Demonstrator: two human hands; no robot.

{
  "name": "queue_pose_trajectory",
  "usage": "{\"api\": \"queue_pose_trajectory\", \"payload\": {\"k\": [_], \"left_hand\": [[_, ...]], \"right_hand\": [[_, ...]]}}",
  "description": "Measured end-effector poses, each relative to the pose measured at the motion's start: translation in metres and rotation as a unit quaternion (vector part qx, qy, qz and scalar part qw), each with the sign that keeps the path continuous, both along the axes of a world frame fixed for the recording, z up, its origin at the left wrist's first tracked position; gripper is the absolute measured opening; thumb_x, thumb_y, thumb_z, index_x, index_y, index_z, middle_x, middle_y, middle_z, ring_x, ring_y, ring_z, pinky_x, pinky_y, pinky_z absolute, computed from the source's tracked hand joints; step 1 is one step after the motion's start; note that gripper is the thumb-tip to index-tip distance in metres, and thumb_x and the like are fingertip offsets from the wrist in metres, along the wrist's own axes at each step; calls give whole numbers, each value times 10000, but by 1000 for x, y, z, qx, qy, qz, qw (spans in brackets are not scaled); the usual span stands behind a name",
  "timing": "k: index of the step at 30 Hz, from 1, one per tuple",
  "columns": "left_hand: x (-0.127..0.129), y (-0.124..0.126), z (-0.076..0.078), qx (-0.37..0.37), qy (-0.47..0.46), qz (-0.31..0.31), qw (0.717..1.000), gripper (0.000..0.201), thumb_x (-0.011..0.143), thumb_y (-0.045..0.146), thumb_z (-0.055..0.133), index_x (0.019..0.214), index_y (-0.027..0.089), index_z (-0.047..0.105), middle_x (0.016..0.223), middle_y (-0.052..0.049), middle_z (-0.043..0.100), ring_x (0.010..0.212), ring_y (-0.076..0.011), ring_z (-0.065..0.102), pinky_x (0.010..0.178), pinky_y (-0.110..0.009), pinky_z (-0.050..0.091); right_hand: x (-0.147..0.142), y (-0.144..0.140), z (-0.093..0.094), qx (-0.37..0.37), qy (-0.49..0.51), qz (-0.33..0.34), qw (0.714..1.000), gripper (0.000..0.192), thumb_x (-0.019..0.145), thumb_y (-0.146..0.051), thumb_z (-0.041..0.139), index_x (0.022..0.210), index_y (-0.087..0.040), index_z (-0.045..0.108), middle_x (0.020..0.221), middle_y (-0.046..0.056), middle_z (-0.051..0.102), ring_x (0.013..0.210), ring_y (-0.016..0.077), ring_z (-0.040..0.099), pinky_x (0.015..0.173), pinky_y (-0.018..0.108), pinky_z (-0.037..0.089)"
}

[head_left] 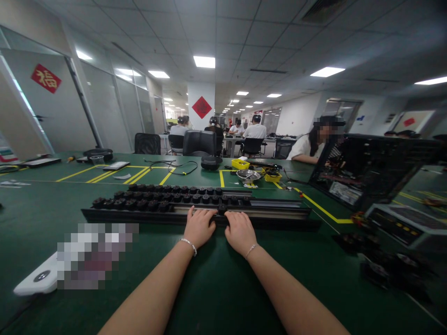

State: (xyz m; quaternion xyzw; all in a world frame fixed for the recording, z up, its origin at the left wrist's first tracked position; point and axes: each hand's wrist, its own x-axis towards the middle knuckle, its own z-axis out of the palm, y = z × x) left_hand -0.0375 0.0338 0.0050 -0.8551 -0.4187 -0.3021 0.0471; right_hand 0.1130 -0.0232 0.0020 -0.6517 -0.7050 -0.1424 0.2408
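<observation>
Several long black rails (pixel 279 224) lie side by side across the green table in front of me. Rows of small black round parts (pixel 134 204) stand in them, mostly on the left and in the rear rails. In the front rail sits one small black part (pixel 221 209), between the fingertips of both hands. My left hand (pixel 199 227) reaches over the rail's front wall and holds that part from the left, thumb in front. From the right, my right hand (pixel 240 230) holds it too, fingers bent over the wall. The fingers partly hide the contact.
A white phone-like device (pixel 42 277), partly pixelated, lies left. On the right stand an open computer case (pixel 370 172), a power supply (pixel 408 228) and dark blurred parts (pixel 391 265). Behind the rails are a metal bowl (pixel 248 175) and yellow trays (pixel 240 164). A person (pixel 310 144) sits across.
</observation>
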Motion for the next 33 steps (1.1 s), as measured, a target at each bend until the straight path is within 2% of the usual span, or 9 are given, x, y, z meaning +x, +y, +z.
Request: {"api": "queue_pose_trajectory", "payload": {"k": [8, 17, 26, 33], "left_hand": [[0, 1, 0, 1, 2, -1, 1000, 304, 784, 256, 467, 1067, 302, 565, 990, 9, 667, 962, -193, 562, 1056, -474, 166], [0, 2, 0, 2, 7, -3, 1000, 327, 794, 259, 452, 1097, 322, 558, 961, 12, 665, 955, -189, 563, 1055, -478, 165], [0, 2, 0, 5, 5, -1, 1000, 342, 788, 261, 461, 1112, 325, 552, 944, 6, 667, 947, -191, 560, 1049, -463, 174], [1, 3, 2, -10, 9, 1, 1000, 256, 844, 323, 404, 1013, 287, 593, 949, -4, 671, 917, -183, 561, 912, -390, 306]], "right_hand": [[0, 1, 1, 2, -3, -4, 1000, 390, 753, -176, 456, 1135, -177, 534, 1078, 85, 607, 1035, 203, 484, 989, 345, 241], [2, 1, 2, -12, -8, -3, 1000, 394, 752, -155, 451, 1138, -158, 532, 1072, 96, 603, 1032, 201, 487, 933, 324, 308], [5, 0, 1, -1, 6, 12, 1000, 372, 749, -142, 454, 1111, -152, 541, 1050, 85, 606, 1010, 204, 495, 945, 321, 317], [6, 0, 2, -3, -2, 7, 1000, 339, 763, -176, 473, 1096, -165, 539, 1042, 77, 610, 1008, 194, 498, 961, 318, 306]]}}
